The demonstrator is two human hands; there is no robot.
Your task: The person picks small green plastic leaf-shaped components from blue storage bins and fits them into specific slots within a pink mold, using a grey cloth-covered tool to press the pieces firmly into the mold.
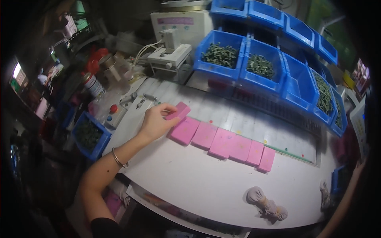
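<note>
1. We note one pink block (182, 109), held tilted at the left end of a row of six pink blocks (221, 143); contact between them we cannot confirm.
2. Left hand (155, 122): fingers clamped on that block.
3. Right hand (360, 166), at the right edge: fingers' state we cannot tell.
4. The row lies on the white tabletop (178, 170); near right, we see a pale tied bundle (258, 196).
5. Far right: blue bins (217, 71), several holding green pieces (260, 66).

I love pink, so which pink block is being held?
The pink block pinched in the left hand, by the row's left end; the other pink blocks lie lined up on the white tabletop.
</note>
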